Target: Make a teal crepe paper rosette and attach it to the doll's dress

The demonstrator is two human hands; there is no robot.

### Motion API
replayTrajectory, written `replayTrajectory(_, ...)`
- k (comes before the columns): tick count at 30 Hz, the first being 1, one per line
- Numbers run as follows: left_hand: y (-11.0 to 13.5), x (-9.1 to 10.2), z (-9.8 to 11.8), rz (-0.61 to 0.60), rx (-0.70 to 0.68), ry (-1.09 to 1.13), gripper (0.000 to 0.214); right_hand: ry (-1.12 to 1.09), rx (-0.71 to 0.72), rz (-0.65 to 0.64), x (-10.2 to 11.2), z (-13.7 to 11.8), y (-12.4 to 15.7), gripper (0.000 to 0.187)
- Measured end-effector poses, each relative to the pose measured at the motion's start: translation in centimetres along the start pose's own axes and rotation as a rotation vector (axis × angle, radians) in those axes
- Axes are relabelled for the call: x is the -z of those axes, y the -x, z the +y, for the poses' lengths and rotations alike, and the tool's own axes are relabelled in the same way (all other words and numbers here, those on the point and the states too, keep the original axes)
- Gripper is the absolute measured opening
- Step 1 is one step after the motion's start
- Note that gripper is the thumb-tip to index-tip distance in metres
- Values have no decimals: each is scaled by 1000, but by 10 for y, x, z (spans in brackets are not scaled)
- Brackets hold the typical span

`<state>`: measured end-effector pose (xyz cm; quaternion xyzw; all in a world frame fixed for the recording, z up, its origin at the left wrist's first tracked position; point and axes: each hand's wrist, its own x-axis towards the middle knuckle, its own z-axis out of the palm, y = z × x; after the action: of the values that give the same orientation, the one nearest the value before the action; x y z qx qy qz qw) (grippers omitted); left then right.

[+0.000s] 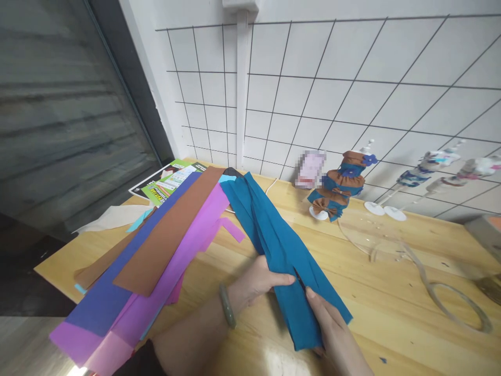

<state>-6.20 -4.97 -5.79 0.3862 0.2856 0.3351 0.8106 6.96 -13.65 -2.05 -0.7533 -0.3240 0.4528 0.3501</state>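
Seemingly a craft studio: wooden worktable [391,292], coloured crepe-like strips [172,235] heaped toward eight o'clock, dark scissors [299,280] on a teal strip [287,240] at five, and dressed miniature mannequins [344,181] standing around three.

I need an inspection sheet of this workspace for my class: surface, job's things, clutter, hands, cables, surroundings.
Surface: pale wooden table, small scraps.
Job's things: teal sheet, creased lengthwise; dark narrow tool against it, likely scissors.
Clutter: brown sheet, blue sheet and purple sheet overlapping at left; printed leaflets behind.
Hands: left hand pinches the teal sheet's left edge; right hand at the tool, grip partly hidden.
Cables: thin white cord by the teal sheet's far end.
Surroundings: white wall with black grid lines; three small dress forms.
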Motion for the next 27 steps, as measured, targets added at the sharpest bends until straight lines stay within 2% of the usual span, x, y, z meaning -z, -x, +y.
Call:
replayTrajectory(6, -1, 2, -2, 0, 0, -21, 53, -25, 37, 13, -1, -5, 0, 49)
replayTrajectory(10, -2, 2, -2, 20, -7, -14, 52, -12, 1, 20, 0, 0, -5, 51)
replayTrajectory(17, -1, -5, 9, 183, -12, 134, 43, -22, 30, -75, -1, -4, 2, 48)
replayTrajectory(27, -3, -1, 7, 158, -55, 128, 43, -39, 16, -27, -2, -10, 1, 48)
